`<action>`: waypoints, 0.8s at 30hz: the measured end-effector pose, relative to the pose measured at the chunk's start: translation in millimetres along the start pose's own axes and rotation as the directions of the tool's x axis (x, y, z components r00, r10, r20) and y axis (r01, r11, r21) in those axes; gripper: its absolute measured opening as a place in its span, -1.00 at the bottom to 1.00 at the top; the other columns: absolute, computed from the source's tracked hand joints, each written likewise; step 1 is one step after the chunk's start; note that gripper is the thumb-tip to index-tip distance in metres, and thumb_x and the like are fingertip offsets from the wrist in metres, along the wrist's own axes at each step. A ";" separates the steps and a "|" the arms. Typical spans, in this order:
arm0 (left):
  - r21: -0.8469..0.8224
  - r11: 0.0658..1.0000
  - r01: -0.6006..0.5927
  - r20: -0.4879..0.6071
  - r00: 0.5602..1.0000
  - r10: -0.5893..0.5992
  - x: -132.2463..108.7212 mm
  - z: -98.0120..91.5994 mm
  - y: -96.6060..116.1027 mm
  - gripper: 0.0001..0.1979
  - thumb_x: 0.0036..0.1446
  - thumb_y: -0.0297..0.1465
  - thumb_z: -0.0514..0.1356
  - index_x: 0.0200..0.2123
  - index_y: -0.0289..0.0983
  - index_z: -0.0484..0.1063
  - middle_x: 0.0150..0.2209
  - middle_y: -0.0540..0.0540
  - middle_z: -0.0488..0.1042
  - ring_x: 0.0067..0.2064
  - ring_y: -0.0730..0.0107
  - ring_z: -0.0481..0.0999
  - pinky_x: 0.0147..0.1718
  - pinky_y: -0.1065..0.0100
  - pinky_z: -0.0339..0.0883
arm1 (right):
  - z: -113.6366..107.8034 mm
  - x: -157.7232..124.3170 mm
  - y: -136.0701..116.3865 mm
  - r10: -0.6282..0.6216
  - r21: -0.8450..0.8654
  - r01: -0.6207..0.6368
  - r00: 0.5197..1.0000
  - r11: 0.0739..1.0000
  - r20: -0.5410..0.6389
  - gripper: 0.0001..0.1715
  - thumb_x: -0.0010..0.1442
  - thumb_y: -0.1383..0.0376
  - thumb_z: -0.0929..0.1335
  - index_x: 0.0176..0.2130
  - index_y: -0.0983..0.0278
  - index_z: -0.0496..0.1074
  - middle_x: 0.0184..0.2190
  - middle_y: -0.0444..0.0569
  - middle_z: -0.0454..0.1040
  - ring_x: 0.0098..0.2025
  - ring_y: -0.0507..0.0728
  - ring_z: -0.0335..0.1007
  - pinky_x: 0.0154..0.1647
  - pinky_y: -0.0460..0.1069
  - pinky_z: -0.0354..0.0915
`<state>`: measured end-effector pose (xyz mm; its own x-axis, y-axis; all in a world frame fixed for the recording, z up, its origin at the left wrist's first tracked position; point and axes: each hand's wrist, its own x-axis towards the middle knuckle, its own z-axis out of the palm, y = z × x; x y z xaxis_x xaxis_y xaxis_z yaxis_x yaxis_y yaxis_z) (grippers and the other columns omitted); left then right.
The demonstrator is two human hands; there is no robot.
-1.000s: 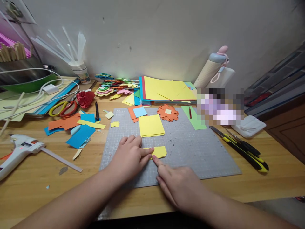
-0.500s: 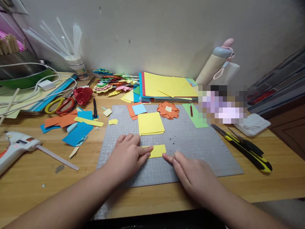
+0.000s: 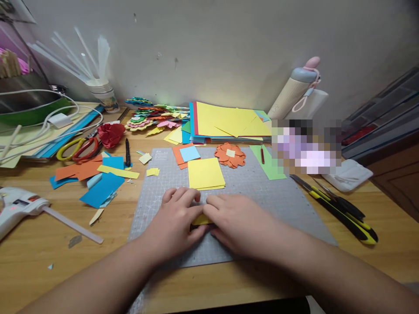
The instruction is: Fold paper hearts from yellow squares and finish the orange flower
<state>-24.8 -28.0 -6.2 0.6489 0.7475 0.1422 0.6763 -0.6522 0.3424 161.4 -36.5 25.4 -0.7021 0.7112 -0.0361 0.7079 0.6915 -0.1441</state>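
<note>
Both of my hands rest together on a small folded yellow paper (image 3: 200, 219) in the middle of the grey cutting mat (image 3: 281, 209). My left hand (image 3: 175, 220) has its fingers curled over the paper's left side. My right hand (image 3: 237, 222) covers the right side, fingers pressed down on it. Only a small yellow strip shows between the hands. Just beyond my fingers lies a small stack of yellow paper squares (image 3: 205, 173).
An orange paper flower (image 3: 230, 155), orange and light blue squares (image 3: 186, 154) and a green strip (image 3: 269, 162) lie at the mat's far edge. Utility knives (image 3: 340, 209) are on the right, a glue gun (image 3: 19, 205), scissors (image 3: 77, 149) and paper scraps on the left.
My right hand has moved left over the yellow paper, which is now almost hidden. Both hands have closed together on it.
</note>
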 end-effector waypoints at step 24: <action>-0.715 0.562 0.416 0.236 0.900 -0.366 -2.5 -17.4 2.2 -0.73 0.13 -0.20 0.11 -0.46 -0.27 0.38 -0.50 0.03 0.36 -0.41 0.41 0.33 -0.44 0.40 0.18 | 28.3 9.7 1.8 0.245 0.976 -0.211 0.945 -0.050 0.217 -0.71 0.12 0.11 0.34 -0.44 0.28 0.29 -0.59 -0.21 0.29 -0.63 -0.04 0.29 -0.61 -0.10 0.27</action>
<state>-31.0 -29.1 10.4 0.4194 0.8816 -0.2166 0.4005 0.0345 0.9156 153.6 -31.9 -3.2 -0.5069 0.8139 -0.2840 0.0368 -0.3087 -0.9504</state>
